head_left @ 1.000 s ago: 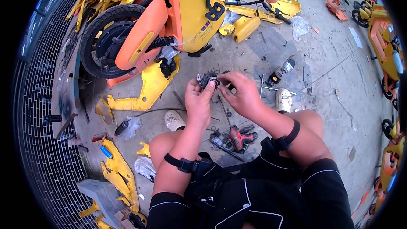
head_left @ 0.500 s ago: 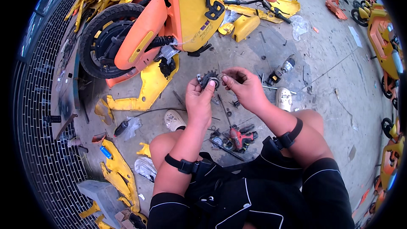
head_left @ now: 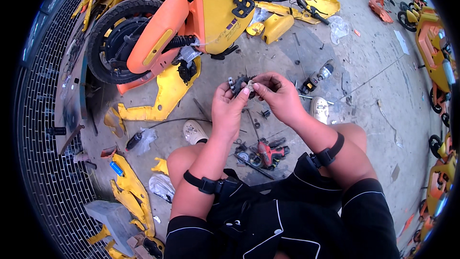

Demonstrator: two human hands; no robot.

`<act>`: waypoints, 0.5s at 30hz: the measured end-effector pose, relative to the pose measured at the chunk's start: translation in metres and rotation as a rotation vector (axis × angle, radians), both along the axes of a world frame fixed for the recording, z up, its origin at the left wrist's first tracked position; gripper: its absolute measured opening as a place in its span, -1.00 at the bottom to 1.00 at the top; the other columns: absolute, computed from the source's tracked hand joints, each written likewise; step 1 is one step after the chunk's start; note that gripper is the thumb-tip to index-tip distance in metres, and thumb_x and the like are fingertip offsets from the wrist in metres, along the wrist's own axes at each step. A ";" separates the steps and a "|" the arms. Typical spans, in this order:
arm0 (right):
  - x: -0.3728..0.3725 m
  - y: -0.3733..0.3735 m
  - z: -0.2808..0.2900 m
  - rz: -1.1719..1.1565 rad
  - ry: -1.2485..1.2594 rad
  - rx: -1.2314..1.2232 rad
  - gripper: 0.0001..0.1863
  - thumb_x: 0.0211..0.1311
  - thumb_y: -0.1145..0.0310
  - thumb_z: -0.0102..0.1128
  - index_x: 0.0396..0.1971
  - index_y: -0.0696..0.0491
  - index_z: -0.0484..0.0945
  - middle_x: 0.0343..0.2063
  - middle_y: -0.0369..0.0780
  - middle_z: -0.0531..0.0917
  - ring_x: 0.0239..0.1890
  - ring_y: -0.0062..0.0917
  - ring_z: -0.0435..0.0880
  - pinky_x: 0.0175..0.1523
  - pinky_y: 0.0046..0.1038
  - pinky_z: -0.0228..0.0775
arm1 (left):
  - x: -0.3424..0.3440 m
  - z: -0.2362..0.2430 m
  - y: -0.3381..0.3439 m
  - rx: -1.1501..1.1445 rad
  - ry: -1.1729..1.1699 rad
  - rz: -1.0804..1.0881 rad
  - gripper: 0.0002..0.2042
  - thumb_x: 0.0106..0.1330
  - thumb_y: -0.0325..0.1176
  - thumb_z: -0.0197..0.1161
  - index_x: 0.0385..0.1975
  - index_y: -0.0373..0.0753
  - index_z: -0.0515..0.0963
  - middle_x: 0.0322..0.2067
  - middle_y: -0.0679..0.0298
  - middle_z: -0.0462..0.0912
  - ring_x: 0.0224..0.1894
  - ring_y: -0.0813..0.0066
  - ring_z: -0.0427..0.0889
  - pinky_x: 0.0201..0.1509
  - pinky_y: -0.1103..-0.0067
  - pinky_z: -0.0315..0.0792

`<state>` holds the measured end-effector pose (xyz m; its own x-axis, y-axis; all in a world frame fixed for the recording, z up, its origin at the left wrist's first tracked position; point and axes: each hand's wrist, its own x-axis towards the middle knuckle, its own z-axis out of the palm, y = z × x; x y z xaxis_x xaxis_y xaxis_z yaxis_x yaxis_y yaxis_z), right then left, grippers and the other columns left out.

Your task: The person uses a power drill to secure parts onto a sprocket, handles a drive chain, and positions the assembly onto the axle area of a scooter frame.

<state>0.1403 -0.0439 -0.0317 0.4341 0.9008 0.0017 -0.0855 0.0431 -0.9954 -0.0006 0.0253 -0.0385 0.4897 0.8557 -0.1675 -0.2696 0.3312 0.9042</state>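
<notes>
Over the floor in front of my knees, my left hand is closed round a dark toothed sprocket. A short bright row that looks like chain links shows at the sprocket's left edge. My right hand is bent in from the right, its thumb and fingers pinching a small pale piece against the sprocket's face. Whether that piece is cloth or paper I cannot tell. My fingers hide much of the sprocket.
An orange and yellow electric scooter lies ahead on the left, beside yellow panels. A red power drill lies between my feet, among small parts. Another drill lies beyond my right foot. More scooters line the right side.
My right hand has moved slightly left, onto the sprocket. A small pale piece now shows under its fingertips, where the round metal centre was visible. The view has shifted a little.
</notes>
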 end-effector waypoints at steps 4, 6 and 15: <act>-0.002 -0.003 0.006 -0.047 -0.376 0.026 -0.77 0.21 0.45 0.36 -0.14 0.14 0.63 -0.31 -0.19 0.67 -0.33 -0.54 0.65 -0.18 -0.51 0.53 | 0.003 -0.001 -0.001 0.012 0.019 0.039 -0.69 0.34 -0.47 0.29 0.02 -0.28 0.39 -0.09 0.29 0.64 -0.13 0.65 0.58 -0.16 0.71 0.40; 0.000 -0.005 0.009 -0.037 -0.469 0.018 -0.76 0.18 0.44 0.39 -0.15 0.13 0.64 -0.31 -0.17 0.66 -0.33 -0.48 0.67 -0.18 -0.48 0.54 | 0.004 -0.001 -0.002 0.019 0.012 0.047 -0.68 0.34 -0.48 0.30 0.03 -0.29 0.39 -0.10 0.29 0.64 -0.14 0.66 0.58 -0.16 0.70 0.41; 0.013 -0.008 0.015 -0.003 -0.705 0.055 -0.79 0.16 0.40 0.36 -0.22 0.14 0.67 -0.32 -0.11 0.69 -0.29 -0.24 0.69 -0.18 -0.33 0.55 | 0.005 0.004 -0.003 0.079 0.054 0.025 -0.65 0.30 -0.55 0.31 0.04 -0.33 0.37 -0.09 0.23 0.63 -0.09 0.60 0.60 -0.04 0.67 0.49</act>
